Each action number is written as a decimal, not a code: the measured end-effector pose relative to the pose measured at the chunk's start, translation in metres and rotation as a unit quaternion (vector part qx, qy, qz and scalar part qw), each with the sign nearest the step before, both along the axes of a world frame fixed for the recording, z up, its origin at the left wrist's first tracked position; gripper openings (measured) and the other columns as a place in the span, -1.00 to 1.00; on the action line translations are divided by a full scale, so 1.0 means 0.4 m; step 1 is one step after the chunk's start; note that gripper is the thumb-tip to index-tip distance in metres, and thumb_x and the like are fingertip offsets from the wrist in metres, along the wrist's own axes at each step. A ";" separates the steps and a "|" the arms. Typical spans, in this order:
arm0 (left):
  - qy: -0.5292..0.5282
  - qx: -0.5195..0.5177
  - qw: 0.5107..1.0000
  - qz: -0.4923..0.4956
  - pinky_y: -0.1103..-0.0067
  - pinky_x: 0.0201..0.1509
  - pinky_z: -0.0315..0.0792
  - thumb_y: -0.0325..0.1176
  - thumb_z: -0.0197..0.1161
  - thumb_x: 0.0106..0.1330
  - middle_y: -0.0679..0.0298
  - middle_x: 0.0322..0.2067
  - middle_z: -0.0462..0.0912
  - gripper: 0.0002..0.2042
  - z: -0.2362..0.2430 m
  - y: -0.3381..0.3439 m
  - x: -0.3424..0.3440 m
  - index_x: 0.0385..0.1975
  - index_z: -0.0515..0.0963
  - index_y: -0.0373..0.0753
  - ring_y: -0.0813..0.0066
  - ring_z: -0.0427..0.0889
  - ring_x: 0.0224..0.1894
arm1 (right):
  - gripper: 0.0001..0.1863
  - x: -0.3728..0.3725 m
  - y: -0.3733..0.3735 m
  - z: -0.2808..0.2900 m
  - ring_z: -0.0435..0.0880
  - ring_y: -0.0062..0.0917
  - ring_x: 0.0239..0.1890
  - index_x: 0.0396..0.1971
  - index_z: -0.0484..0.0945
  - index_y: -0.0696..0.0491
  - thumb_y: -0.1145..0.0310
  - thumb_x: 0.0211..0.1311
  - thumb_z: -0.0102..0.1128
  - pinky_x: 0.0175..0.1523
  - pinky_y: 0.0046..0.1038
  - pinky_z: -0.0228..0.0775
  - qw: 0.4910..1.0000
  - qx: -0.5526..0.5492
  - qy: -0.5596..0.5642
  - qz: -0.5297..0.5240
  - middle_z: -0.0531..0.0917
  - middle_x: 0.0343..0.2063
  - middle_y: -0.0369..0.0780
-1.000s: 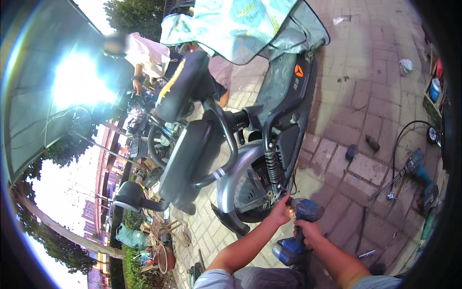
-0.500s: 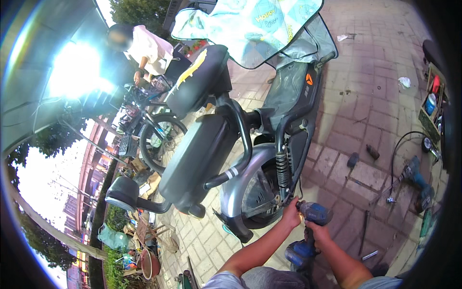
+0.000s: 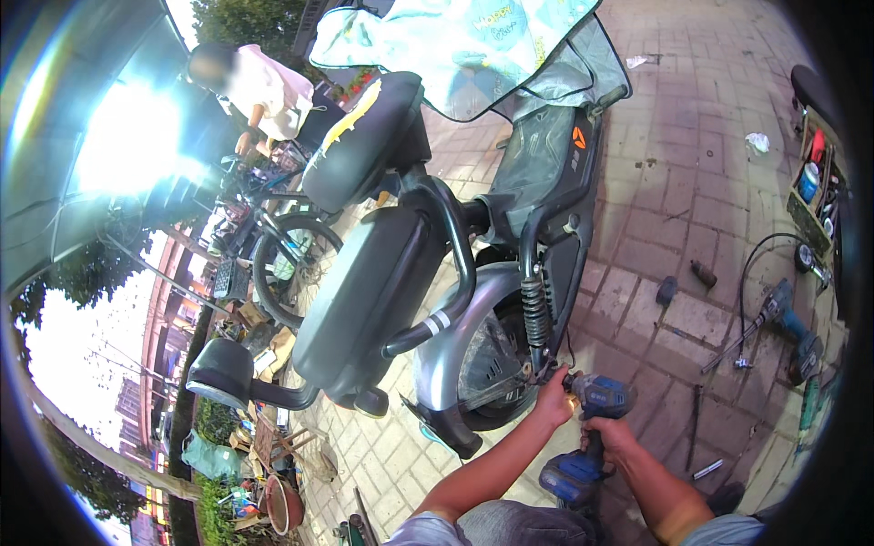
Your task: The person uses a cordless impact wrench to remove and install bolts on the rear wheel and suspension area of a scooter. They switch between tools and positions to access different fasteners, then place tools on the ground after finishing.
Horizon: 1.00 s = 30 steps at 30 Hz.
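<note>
My right hand [image 3: 608,437] is wrapped round the grip of a blue and black cordless impact wrench [image 3: 603,397], whose large battery [image 3: 569,478] hangs below. The tool's nose points left at the rear axle area of a dark electric scooter [image 3: 537,173]. Right at that nose, my left hand [image 3: 553,400] is closed, its fingertips close to the wheel hub; what they pinch is hidden. Beside the hand are the scooter's rear wheel [image 3: 496,364] under a silver fender [image 3: 439,364] and a black coil shock absorber [image 3: 535,314].
On the paving to the right lie a second cordless tool [image 3: 790,328] with a long bit, a hose with a gauge [image 3: 805,258], a metal socket [image 3: 707,470] and a toolbox [image 3: 810,205]. A person [image 3: 264,86] stands by a bicycle [image 3: 296,259] at far left.
The whole view has shifted slightly, so the scooter sits a little further left. Both hands keep their places at the impact wrench and the wheel hub.
</note>
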State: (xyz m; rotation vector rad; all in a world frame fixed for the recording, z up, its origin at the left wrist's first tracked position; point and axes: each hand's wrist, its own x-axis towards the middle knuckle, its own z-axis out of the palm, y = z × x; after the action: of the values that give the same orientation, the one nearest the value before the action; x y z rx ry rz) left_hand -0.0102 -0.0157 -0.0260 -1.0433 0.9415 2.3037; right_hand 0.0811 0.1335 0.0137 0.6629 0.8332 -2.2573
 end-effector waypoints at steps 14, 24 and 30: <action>-0.007 0.026 0.999 0.017 0.27 0.01 0.39 -0.19 0.14 0.28 0.18 -0.26 0.56 -0.77 0.019 0.004 0.000 -0.24 0.42 -0.20 0.25 0.53 -0.16 | -0.88 0.002 -0.012 0.022 0.48 -0.45 -0.74 -0.48 0.45 0.20 0.58 -0.11 0.12 -0.61 -0.44 0.39 0.999 -0.005 -0.030 -0.031 0.48 -0.71 -0.19; 0.004 0.032 0.999 0.016 0.27 0.02 0.39 -0.18 0.16 0.26 0.21 -0.27 0.57 -0.77 0.005 0.001 0.004 -0.24 0.43 -0.19 0.25 0.53 -0.17 | -0.83 0.002 -0.002 0.012 0.47 -0.41 -0.73 -0.41 0.43 0.19 0.56 -0.10 0.09 -0.59 -0.38 0.39 1.000 0.020 0.000 -0.010 0.47 -0.69 -0.17; -0.009 0.029 0.999 0.017 0.24 0.02 0.38 -0.17 0.15 0.27 0.22 -0.25 0.56 -0.75 0.019 0.013 0.002 -0.23 0.44 -0.20 0.25 0.52 -0.15 | -0.89 0.002 -0.007 0.026 0.47 -0.42 -0.71 -0.45 0.44 0.18 0.53 -0.06 0.08 -0.56 -0.36 0.40 0.999 -0.017 -0.024 -0.023 0.46 -0.68 -0.18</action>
State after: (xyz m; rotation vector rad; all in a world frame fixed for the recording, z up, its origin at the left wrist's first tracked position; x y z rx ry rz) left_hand -0.0093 -0.0104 -0.0183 -1.0607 0.8517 2.3308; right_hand 0.0818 0.1309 0.0240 0.7245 0.7630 -2.2823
